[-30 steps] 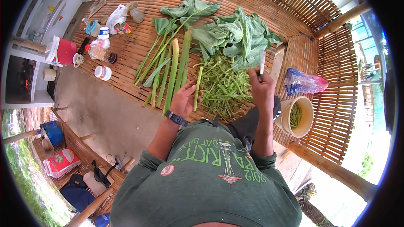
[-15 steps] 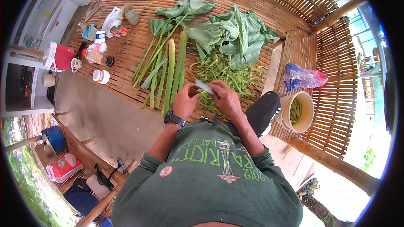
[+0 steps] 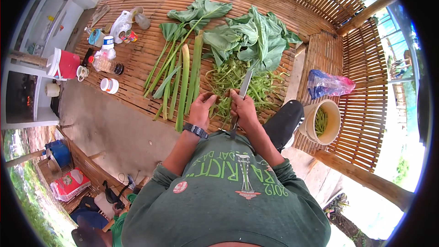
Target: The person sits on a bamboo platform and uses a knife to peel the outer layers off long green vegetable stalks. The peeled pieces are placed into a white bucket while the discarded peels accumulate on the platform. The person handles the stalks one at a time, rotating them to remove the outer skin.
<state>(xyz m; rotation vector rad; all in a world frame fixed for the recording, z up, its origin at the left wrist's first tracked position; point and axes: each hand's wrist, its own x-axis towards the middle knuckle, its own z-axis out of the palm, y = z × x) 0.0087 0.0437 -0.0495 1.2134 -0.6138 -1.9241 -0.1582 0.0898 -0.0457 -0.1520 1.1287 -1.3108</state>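
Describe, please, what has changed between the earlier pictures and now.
The right hand, keeping the straight-bladed silver knife, has moved left, close to the left hand; another person has appeared at lower left. The broad green leaves and cream round bucket stayed put.

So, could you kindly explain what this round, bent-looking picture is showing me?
There is no machine here: you see the bare left hand and right hand of the person wearing the camera. It is a fisheye worn on the head, looking down, so straight edges bend. On the slatted platform lie long green stalks, large leaves and a heap of green strips; a jar and bottle are at the left. The right hand's fingers hold a knife. Whether the left hand grips anything is hard to tell.
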